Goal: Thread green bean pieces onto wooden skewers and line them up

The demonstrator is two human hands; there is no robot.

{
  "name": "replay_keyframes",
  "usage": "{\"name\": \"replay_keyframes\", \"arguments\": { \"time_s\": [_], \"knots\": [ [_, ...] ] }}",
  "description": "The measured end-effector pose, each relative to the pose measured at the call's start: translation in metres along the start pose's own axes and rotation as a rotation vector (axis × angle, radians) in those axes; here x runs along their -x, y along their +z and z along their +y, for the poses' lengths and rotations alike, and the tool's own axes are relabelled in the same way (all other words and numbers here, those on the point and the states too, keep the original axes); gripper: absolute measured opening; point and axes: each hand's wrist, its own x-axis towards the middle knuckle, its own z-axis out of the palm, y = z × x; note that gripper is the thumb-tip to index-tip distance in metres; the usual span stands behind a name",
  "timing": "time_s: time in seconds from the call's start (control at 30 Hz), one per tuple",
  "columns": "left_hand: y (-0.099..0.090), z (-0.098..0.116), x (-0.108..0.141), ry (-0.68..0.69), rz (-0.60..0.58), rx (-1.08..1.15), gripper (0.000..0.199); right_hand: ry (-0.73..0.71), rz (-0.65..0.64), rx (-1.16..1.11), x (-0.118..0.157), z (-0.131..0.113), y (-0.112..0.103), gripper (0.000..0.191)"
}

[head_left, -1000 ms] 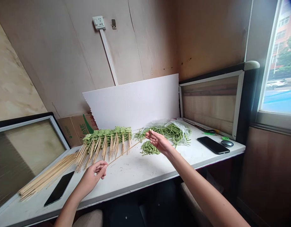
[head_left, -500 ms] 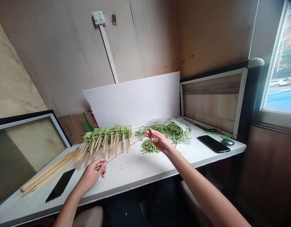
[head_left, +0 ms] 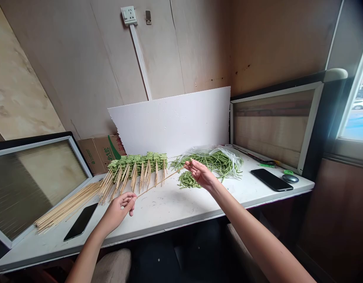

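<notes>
My left hand (head_left: 121, 209) is closed on the near end of a thin bamboo skewer (head_left: 157, 182), which slants up to the right above the table. My right hand (head_left: 199, 173) pinches at the skewer's far end; a small greenish bit shows at its fingertips, too small to name for sure. Below and behind that hand lies a pile of short-cut green beans (head_left: 187, 180). Long green beans (head_left: 219, 162) spill from a clear plastic bag (head_left: 236, 157) behind it. To the left, skewered bean pieces (head_left: 137, 160) are stacked in rows, their bare sticks pointing toward me.
A bundle of loose bamboo skewers (head_left: 67, 206) lies on the white table (head_left: 169, 212) at left, beside a phone (head_left: 81, 222). Another phone (head_left: 271, 179) and a computer mouse (head_left: 290, 178) are at right. A white board (head_left: 175, 122) and a cardboard box (head_left: 95, 153) stand behind.
The view has turned slightly left, so the scene sits farther right. Both hands keep nearly the same hold on the skewer.
</notes>
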Motion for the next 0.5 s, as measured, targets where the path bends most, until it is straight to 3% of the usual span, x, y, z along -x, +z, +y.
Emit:
{"name": "replay_keyframes", "arguments": {
  "time_s": [0.5],
  "knots": [
    [-0.0013, 0.0052, 0.0015, -0.013, 0.027, -0.012, 0.045, -0.012, -0.023, 0.022, -0.0005, 0.0009, -0.0027, 0.026]
  ]
}}
